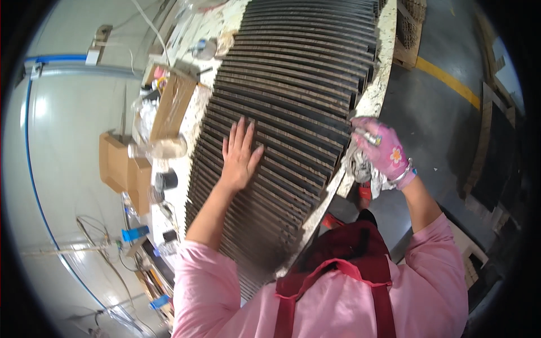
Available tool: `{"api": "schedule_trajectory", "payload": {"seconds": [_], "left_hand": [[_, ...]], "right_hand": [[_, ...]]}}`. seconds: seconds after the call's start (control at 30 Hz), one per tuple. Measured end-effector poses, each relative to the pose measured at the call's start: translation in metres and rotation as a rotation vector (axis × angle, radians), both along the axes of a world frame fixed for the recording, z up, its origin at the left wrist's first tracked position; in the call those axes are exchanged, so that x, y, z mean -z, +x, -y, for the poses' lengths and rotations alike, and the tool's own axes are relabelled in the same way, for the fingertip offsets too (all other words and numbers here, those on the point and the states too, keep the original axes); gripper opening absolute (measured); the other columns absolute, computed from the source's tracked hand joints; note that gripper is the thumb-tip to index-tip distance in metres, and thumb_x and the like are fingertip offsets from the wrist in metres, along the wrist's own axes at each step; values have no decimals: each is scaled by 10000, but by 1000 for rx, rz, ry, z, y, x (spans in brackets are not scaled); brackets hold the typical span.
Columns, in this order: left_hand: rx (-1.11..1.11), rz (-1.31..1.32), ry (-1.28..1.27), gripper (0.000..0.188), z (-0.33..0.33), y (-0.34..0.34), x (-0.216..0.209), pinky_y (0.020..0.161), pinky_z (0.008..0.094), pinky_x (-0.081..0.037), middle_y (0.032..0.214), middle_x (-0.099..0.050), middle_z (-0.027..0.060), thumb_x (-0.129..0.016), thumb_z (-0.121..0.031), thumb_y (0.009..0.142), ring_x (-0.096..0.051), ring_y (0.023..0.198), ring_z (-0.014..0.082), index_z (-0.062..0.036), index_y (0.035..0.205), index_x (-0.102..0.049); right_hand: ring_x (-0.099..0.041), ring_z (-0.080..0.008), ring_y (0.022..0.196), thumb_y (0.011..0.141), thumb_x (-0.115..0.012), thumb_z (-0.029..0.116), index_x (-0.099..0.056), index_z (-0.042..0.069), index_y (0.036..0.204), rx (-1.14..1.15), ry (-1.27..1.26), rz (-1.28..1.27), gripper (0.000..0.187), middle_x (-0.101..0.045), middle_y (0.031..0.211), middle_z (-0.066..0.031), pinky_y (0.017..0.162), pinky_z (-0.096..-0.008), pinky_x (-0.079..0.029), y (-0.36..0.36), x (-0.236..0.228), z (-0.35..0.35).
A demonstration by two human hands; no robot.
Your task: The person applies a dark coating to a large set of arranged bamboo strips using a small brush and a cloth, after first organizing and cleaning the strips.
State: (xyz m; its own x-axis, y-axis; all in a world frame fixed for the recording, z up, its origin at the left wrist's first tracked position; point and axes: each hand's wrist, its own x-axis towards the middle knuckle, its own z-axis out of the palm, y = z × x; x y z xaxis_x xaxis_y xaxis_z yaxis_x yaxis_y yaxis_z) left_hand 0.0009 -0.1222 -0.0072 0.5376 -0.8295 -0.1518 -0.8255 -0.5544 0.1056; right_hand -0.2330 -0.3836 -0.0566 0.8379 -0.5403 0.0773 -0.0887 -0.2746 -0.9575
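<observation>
Strips point(293, 112), dark and closely packed, lie in a long row on the table point(386, 76). Over the table's middle, the bare left hand point(239, 160) rests flat on them, fingers lightly spread. At the table's right edge, the gloved right hand point(384, 151) grips a small pale tube-like thing point(369, 136) near the strip ends. Best, I judge, to press evenly with the left palm so nothing shifts, and work the right lightly.
</observation>
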Motion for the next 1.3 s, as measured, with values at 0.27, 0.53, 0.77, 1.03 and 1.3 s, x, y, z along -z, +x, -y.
{"api": "schedule_trajectory", "payload": {"seconds": [0.27,0.53,0.77,1.03,1.3], "left_hand": [[-46,101,-199,597,-14,-2,11,1112,515,-170,1512,-269,97,-440,-436,931,-213,1403,294,-154,1443,-321],[-138,306,-460,710,-75,-68,-16,1063,536,-279,1474,-310,136,-545,-501,863,-299,1353,331,-87,1406,-348],[-921,459,-329,576,-448,-174,-47,995,401,-397,1280,-506,192,-681,-241,791,-473,1188,356,-5,1276,-481],[-1318,339,-58,596,-663,-333,17,1077,493,-253,1488,-298,141,-456,-403,945,-281,1365,324,-79,1427,-320],[-1370,235,-36,632,-652,-343,24,1107,531,-151,1520,-254,82,-437,-452,932,-196,1410,279,-120,1451,-296]], "right_hand": [[-560,-133,961,926,-542,123,-617,3,1095,218,285,39,221,-632,1030,-44,876,-262,-422,-57,-30,-8],[-612,-270,978,861,-548,60,-611,-27,1027,-339,-352,99,197,-648,1010,-157,885,-341,-446,-17,-126,-132],[-582,-254,1042,881,-539,39,-565,-32,1130,-579,-498,209,260,-603,1128,-157,934,-325,-417,-9,-149,-211],[-578,-377,1037,838,-571,189,-466,123,1298,-782,-1049,-240,477,-511,1291,-160,884,-435,-486,43,-109,-333],[-594,-353,995,828,-580,192,-550,105,1210,-718,-1165,-89,393,-546,1223,-159,829,-426,-504,54,-77,-347]]}}
